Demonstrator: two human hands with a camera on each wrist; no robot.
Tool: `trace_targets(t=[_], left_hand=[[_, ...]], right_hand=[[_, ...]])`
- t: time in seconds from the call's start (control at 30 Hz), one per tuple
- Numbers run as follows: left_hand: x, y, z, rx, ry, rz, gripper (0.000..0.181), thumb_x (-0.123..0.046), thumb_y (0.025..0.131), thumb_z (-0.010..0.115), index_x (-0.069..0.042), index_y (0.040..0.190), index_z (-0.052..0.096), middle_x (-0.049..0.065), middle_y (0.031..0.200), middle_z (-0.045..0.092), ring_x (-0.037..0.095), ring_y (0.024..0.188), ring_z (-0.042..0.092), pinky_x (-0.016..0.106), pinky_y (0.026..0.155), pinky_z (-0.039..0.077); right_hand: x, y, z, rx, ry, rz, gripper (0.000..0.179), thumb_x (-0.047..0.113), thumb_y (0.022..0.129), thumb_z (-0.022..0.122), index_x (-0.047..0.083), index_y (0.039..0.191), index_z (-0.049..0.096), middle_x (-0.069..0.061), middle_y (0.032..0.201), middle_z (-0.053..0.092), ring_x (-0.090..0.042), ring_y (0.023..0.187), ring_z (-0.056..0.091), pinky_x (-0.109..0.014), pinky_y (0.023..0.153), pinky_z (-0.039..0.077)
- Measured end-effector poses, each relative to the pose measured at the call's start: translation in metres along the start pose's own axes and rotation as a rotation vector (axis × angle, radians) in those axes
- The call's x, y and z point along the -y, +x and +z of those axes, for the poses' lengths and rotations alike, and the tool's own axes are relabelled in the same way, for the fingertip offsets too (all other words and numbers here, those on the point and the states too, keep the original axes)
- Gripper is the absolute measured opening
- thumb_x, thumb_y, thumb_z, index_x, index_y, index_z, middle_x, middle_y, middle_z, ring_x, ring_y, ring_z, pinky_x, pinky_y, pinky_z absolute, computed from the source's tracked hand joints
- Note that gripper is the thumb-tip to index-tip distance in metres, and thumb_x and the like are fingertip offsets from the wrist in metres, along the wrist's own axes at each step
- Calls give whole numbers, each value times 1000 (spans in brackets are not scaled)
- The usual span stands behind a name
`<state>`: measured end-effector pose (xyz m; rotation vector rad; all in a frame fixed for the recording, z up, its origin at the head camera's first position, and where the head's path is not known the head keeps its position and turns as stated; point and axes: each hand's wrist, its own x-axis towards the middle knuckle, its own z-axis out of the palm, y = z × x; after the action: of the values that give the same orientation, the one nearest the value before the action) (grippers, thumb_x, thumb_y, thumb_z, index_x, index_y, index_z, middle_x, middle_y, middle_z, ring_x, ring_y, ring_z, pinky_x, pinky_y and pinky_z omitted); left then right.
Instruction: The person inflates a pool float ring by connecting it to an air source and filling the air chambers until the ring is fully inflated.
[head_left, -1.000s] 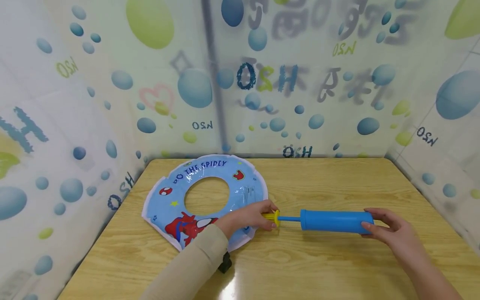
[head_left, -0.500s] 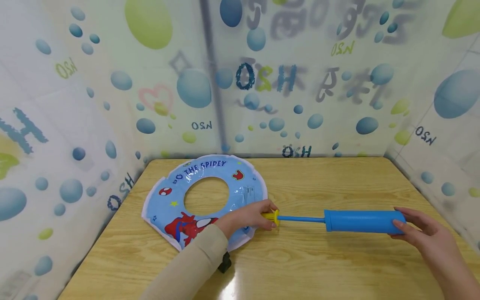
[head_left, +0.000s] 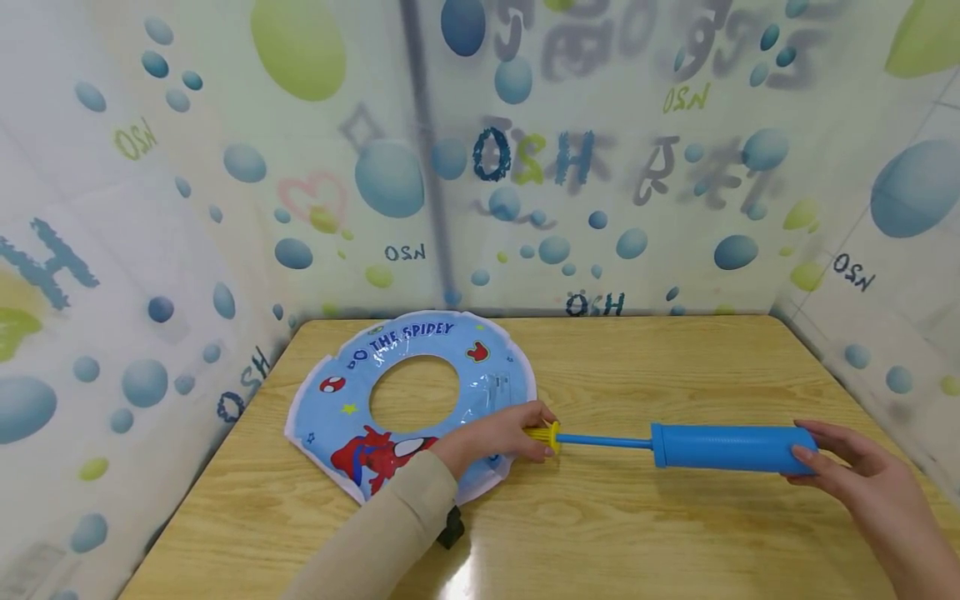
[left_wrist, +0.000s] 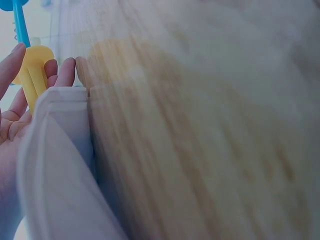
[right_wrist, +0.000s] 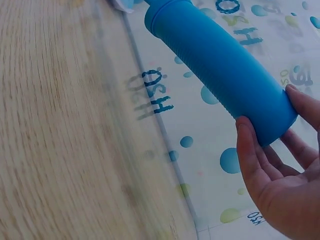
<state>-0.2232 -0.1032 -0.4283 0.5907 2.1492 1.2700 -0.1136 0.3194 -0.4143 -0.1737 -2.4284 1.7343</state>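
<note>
The left fingers (head_left: 536, 411) partly hide the yellow handle (head_left: 542, 434).

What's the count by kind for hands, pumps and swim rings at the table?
Hands: 2 (left hand, right hand, both holding the pump)
Pumps: 1
Swim rings: 1 (the blue swim ring)
Total: 4

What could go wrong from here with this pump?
The right hand holds only the end of the blue barrel, which might slip free. A long stretch of thin rod shows, so a crooked push could bend it. The left sleeve crosses the swim ring in the head view; moving that arm may drag the ring.
</note>
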Motion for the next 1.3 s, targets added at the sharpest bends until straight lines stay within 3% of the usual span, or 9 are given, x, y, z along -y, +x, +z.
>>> trace_targets(t=[0.2, 0.3, 0.57, 0.87, 0.97, 1.13, 1.3], left_hand=[[0, 1, 1, -2, 24, 6, 39, -14, 88, 74, -14, 122, 55, 9, 133, 55, 17, 116, 51, 26, 89, 47], [-1, 1, 1, -2, 42, 9, 38, -14, 88, 74, -14, 121, 55, 10, 134, 55, 19, 120, 50, 27, 92, 45], [0, 0, 0, 10, 45, -13, 38, -18, 89, 74, -18, 122, 56, 9, 135, 53, 17, 117, 50, 28, 94, 44], [1, 1, -1, 12, 44, -26, 37, -21, 89, 74, -19, 121, 55, 11, 139, 50, 18, 119, 49, 33, 101, 39], [1, 1, -1, 9, 27, -29, 38, -20, 89, 73, -18, 122, 54, 14, 140, 48, 17, 111, 57, 34, 101, 39], [1, 0, -1, 18, -45, -23, 37, -14, 90, 71, -14, 123, 53, 19, 142, 44, 18, 88, 69, 32, 95, 46], [2, 2, -1, 34, -71, -15, 38, -12, 91, 70, -12, 124, 52, 18, 140, 46, 18, 87, 69, 29, 88, 50]], right_hand=[[-5, -2, -9, -23, 161, -4, 24, 18, 96, 64, 25, 118, 60, 22, 100, 59, -12, 71, 67, -28, 63, 55], [-7, -2, -12, -7, 180, -3, 21, 17, 96, 63, 27, 114, 61, 21, 98, 61, -16, 70, 67, -28, 61, 55], [0, 1, -7, 32, 49, 39, 16, 22, 97, 62, 26, 112, 58, 15, 91, 61, -20, 70, 68, -35, 64, 57], [15, 10, 22, 166, 236, 70, 17, 10, 95, 64, 23, 105, 64, 1, 94, 61, -24, 75, 69, -40, 68, 57], [24, 14, 37, 193, 178, 80, 18, 13, 95, 65, 14, 112, 61, -2, 97, 59, -26, 75, 69, -40, 69, 57], [36, 19, 63, 225, 74, 58, 46, 18, 94, 67, -9, 126, 47, -11, 104, 56, -29, 77, 70, -42, 72, 57], [38, 20, 82, 272, 79, 32, 47, 14, 92, 69, -11, 124, 46, -19, 109, 53, -32, 77, 70, -42, 71, 57]])
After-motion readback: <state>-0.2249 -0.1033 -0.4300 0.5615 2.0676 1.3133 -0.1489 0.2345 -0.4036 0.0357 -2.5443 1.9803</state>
